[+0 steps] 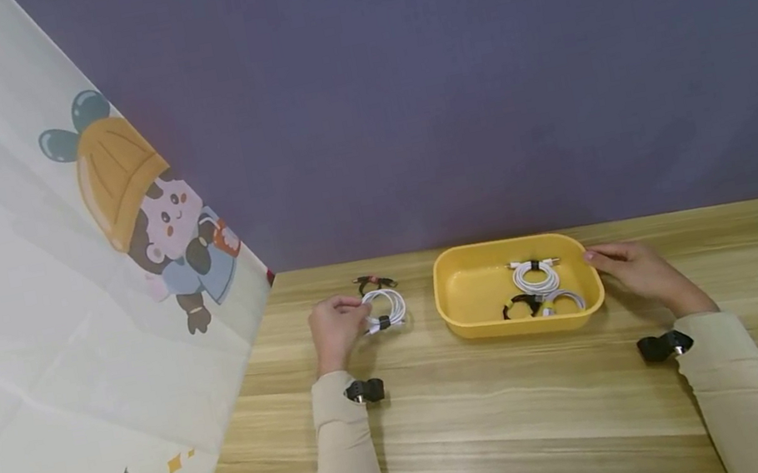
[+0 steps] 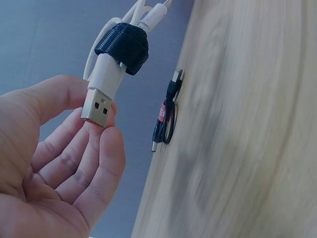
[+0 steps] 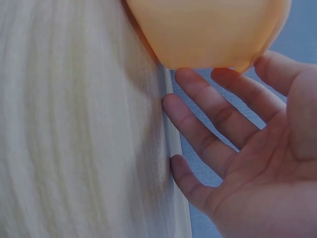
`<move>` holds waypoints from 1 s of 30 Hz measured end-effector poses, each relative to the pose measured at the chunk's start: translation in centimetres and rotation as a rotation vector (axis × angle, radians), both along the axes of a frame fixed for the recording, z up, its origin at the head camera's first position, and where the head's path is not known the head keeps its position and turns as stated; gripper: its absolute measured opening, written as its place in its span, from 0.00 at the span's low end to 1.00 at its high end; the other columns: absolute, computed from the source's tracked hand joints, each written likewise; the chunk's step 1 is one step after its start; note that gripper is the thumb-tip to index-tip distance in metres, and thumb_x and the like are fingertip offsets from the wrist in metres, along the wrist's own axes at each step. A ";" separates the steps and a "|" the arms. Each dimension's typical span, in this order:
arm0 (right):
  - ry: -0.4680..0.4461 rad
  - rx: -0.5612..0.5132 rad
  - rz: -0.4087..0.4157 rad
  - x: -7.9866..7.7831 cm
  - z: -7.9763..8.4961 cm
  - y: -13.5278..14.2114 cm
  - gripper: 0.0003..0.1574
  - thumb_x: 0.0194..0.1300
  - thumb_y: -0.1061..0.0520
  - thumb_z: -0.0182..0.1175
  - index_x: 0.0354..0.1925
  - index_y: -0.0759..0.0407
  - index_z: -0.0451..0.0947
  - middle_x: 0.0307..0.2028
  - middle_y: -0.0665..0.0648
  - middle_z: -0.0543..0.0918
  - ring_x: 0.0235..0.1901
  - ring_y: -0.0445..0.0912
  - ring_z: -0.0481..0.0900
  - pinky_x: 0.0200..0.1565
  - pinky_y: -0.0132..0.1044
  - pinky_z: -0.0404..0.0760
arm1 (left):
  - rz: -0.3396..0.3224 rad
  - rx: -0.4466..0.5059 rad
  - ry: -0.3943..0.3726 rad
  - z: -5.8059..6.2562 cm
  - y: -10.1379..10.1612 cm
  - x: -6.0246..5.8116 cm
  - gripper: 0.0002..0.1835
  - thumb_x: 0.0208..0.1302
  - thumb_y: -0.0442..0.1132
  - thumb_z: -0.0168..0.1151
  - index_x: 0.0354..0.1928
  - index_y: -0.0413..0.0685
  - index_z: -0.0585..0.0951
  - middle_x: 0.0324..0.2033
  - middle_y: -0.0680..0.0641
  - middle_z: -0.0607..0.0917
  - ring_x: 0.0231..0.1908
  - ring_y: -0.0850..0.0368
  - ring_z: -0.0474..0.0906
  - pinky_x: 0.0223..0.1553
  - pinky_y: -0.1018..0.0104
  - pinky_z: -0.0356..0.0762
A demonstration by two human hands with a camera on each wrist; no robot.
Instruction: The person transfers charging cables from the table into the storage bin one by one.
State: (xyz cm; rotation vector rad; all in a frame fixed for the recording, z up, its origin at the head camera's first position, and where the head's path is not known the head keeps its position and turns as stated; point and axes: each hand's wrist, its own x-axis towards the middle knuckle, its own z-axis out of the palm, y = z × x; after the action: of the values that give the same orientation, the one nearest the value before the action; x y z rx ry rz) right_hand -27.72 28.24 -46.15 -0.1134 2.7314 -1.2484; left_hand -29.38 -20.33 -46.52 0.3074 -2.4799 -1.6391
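Up on the person's head, one camera looks forward and down on the table [image 1: 502, 418]; the left wrist's, tipped sideways, closely faces the left hand [image 2: 64, 163], both views sharing the white cable [image 2: 106, 75]; the right wrist's, also close and tipped, shares the yellow tray [image 3: 208, 34].

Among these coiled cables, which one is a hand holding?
The white cable with a black strap in the left hand; the black cable with a red band lies on the table, and the others lie in the yellow tray.
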 end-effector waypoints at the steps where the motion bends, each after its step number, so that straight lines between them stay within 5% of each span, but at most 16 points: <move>1: -0.002 0.000 0.000 0.0 0.0 0.0 0.43 0.80 0.37 0.46 0.72 0.71 0.66 0.70 0.76 0.68 0.71 0.72 0.63 0.66 0.69 0.66 | 0.001 -0.001 0.000 0.0 0.0 0.0 0.06 0.54 0.35 0.77 0.34 0.44 0.89 0.28 0.44 0.91 0.21 0.58 0.85 0.25 0.67 0.83; 30: -0.022 -0.003 -0.005 0.2 0.2 0.0 0.46 0.79 0.34 0.46 0.72 0.70 0.65 0.71 0.75 0.66 0.72 0.72 0.61 0.67 0.70 0.64 | 0.043 0.004 0.053 0.5 1.4 0.0 0.05 0.55 0.38 0.77 0.31 0.47 0.88 0.28 0.45 0.91 0.22 0.59 0.85 0.25 0.67 0.82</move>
State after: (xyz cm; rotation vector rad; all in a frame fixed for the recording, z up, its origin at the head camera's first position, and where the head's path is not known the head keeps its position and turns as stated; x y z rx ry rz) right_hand -27.55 28.23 -45.96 -0.0932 2.7129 -1.2473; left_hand -29.42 -18.96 -46.02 0.3110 -2.4148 -1.6138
